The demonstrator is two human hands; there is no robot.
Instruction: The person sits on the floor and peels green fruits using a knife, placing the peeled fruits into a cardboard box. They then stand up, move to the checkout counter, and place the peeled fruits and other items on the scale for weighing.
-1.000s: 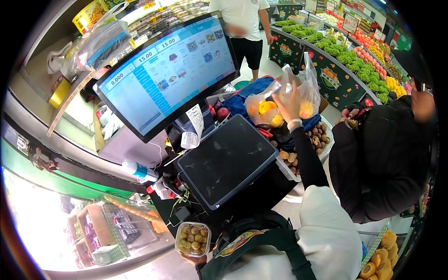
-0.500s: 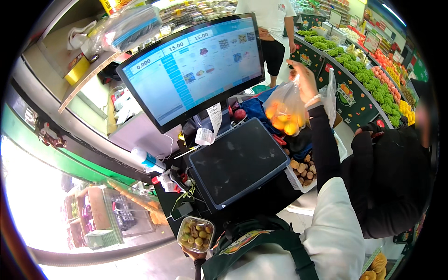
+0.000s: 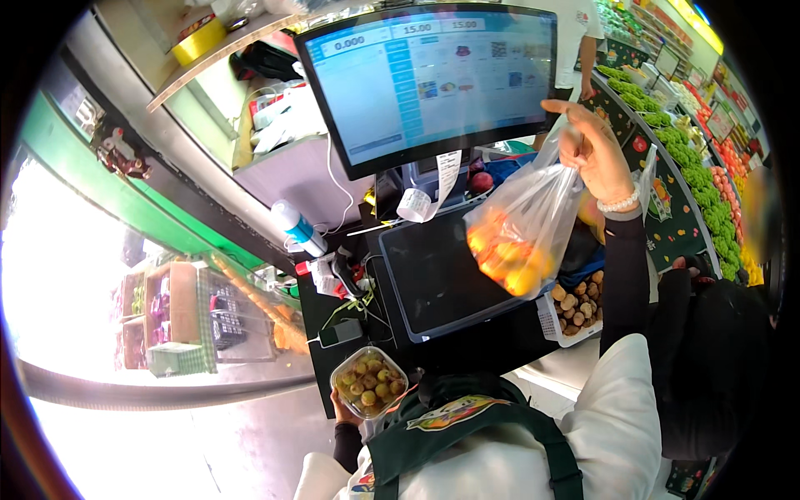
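Two hands loaded | right hand (image 3: 596, 154) pinching thin bag of oranges (image 3: 515, 237) above scale plate (image 3: 446, 279), tearing possible | left hand (image 3: 343, 410) gripping tub of green fruit (image 3: 369, 382), low, tipping possible

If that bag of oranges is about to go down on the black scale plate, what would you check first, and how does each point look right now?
1. Right hand grips the top of the clear bag of orange fruit: ok.
2. Bag hangs over the black scale plate, not resting on it: ok.
3. Plate surface bare: ok.
4. Screen lit above the plate: ok.
5. Left hand holds the clear tub of green fruit away from the plate: ok.
6. Bag knotted shut: cannot tell.
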